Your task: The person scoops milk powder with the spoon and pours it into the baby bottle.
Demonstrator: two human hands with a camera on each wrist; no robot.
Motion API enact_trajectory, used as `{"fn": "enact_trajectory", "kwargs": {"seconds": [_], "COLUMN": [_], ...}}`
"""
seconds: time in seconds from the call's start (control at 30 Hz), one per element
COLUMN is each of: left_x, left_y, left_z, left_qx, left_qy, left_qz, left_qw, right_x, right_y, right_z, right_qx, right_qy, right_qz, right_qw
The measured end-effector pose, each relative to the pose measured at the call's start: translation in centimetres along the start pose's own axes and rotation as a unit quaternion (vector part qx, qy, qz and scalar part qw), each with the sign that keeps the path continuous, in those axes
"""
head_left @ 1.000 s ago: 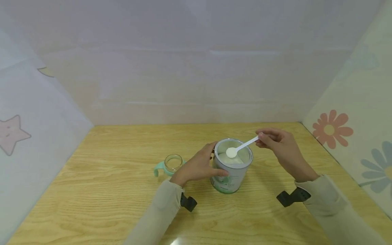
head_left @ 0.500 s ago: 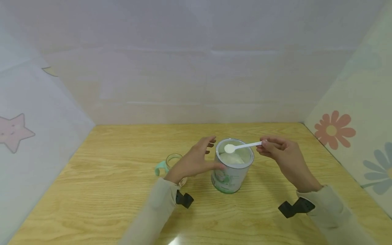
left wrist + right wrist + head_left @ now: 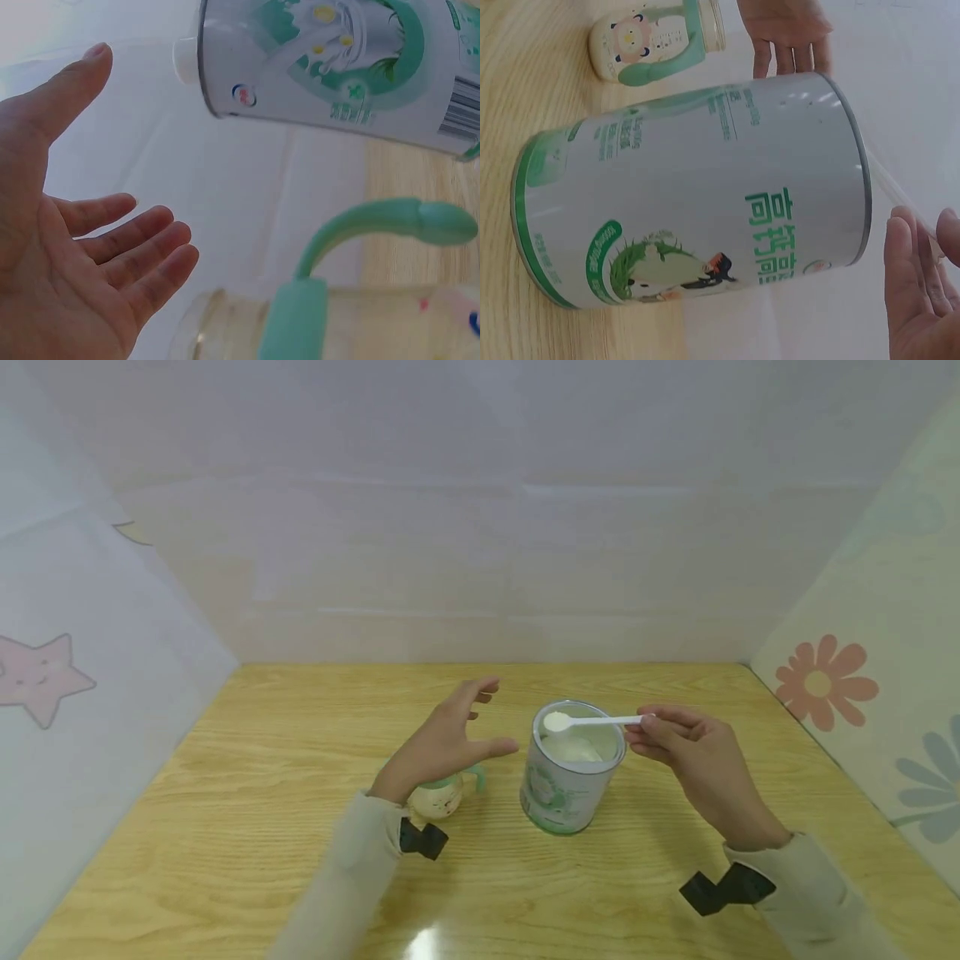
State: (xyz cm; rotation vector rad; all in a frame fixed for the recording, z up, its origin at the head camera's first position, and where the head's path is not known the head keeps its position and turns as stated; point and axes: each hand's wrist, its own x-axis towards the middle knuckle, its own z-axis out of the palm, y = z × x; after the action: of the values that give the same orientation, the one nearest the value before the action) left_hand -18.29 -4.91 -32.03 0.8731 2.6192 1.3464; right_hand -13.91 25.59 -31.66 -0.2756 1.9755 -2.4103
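An open milk powder can (image 3: 562, 800), white with a green base, stands upright on the table with pale powder inside. My right hand (image 3: 697, 764) pinches the end of a white measuring scoop (image 3: 600, 721), whose bowl holds powder over the can's mouth. My left hand (image 3: 435, 743), fingers spread and holding nothing, is left of the can and apart from it. Beneath that hand, partly hidden, stands a baby bottle (image 3: 437, 802) with mint green handles (image 3: 360, 225). Its clear neck (image 3: 217, 322) has no cap in the left wrist view.
The wooden table (image 3: 262, 843) meets a pale back wall (image 3: 480, 552) and two side walls printed with a star (image 3: 45, 681) and flowers (image 3: 825, 683). Dark camera mounts (image 3: 727, 889) jut from both wrists.
My left hand has let go of the can and moved left over the bottle. The filled scoop has shifted slightly left and levelled out above the can, still pinched in my right hand.
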Motion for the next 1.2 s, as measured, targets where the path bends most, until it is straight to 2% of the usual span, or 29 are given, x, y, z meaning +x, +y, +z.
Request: {"fn": "enact_trajectory", "kwargs": {"seconds": [0.23,0.47,0.77,0.97,1.2], "left_x": [-1.3,-2.3,-3.6,-4.5,-5.1], "left_y": [-1.2,-2.3,-3.6,-4.0,-4.6], "left_z": [-1.4,-2.0,-2.9,-3.4,-3.6], "left_qx": [0.012,0.008,0.010,0.003,0.008], "left_qy": [0.012,0.009,0.012,0.001,-0.011], "left_qz": [-0.015,-0.017,-0.032,-0.042,-0.057], "left_qw": [0.9997,0.9998,0.9994,0.9991,0.9983], "right_x": [0.0,0.1,0.5,0.8,1.3], "right_y": [0.3,0.2,0.2,0.2,0.4], "right_z": [0.7,1.5,2.7,3.7,4.7], "right_qx": [0.058,0.091,0.093,0.097,0.100], "right_qy": [-0.028,-0.035,-0.045,-0.060,-0.066], "right_qz": [-0.017,-0.019,-0.032,-0.040,-0.030], "right_qw": [0.9978,0.9950,0.9942,0.9927,0.9923]}}
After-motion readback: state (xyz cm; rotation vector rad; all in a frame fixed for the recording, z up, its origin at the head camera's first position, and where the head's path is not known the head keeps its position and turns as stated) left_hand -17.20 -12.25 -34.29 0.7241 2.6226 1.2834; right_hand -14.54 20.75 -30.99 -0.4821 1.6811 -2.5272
